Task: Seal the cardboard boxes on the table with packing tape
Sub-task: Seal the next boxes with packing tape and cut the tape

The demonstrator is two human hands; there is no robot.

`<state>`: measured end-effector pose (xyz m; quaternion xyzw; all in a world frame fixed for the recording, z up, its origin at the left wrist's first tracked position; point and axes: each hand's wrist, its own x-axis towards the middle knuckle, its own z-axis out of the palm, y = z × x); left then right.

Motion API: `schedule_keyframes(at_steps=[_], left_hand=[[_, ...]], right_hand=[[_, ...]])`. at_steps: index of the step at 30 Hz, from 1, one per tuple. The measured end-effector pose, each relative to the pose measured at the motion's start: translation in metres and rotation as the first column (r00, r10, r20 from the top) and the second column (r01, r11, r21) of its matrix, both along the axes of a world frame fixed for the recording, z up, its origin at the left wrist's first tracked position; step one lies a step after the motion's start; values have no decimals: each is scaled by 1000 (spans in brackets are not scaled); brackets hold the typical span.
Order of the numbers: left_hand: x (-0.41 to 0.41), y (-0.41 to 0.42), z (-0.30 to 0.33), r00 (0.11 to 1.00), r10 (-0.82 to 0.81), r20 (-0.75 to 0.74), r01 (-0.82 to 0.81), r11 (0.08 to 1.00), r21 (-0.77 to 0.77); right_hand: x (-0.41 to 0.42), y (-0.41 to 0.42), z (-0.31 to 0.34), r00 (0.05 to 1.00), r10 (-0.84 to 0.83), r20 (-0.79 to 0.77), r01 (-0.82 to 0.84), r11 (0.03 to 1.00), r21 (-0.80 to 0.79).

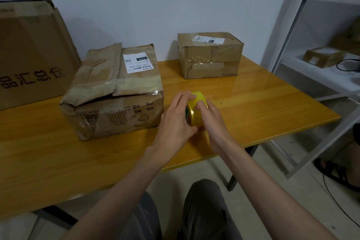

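both hands, left hand [176, 121] and right hand [213, 117], grip the tape roll [196, 109] above the counter [253, 103], no fresh strip pulled, near box [115, 91] flaps torn open, far box [210, 54] apparently taped.

White metal shelving [303, 31] at right; black cable [344, 64] on shelf; sandal [335, 175] on floor.

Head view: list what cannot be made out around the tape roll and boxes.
- Tape roll: its free end and core, covered by the left hand and right hand.
- Large printed carton: cut off by the left edge.
- Shipping label on the crumpled box: fine print too small.
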<state>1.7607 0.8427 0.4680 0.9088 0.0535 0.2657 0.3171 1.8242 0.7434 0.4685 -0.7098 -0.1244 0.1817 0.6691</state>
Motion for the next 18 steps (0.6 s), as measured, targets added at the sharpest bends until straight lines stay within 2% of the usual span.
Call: schedule_keyframes(at_steps=[7, 13, 18], left_hand=[[0, 0, 1, 1000, -7, -8, 7, 1000, -3], [-1, -1, 1, 1000, -7, -2, 7, 1000, 9], [0, 0, 0, 1000, -5, -11, 5, 1000, 11]], right_hand=[[5, -3, -5, 999, 26, -46, -22, 997, 73], [1, -1, -7, 999, 42, -9, -42, 999, 34], [7, -1, -10, 998, 40, -42, -39, 999, 28]])
